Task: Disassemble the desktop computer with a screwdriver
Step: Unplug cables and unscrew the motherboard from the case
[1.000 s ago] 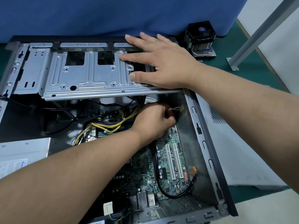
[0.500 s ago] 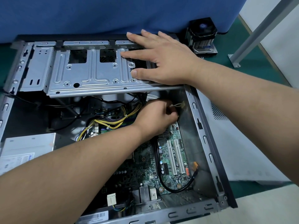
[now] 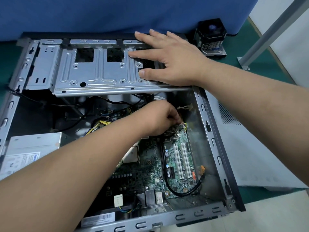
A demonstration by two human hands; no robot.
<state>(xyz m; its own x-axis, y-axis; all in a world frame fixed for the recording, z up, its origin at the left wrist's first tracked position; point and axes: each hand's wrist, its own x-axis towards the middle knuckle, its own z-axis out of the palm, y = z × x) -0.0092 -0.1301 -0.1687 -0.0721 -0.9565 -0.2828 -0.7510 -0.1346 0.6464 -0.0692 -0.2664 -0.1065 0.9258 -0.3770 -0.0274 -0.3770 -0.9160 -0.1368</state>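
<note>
PSU label (image 3: 25,160) – text mostly cut off by arm, illegible. Right hand (image 3: 168,59) flat, fingers spread on drive cage (image 3: 100,71). Left hand (image 3: 158,119) below cage, fingers curled at motherboard (image 3: 175,161) connector – grip hidden.

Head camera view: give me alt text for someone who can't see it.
A person's left hand reaches into an open computer case, fingers curled at a small connector by the green motherboard. Their right hand lies flat on the metal drive cage.
</note>
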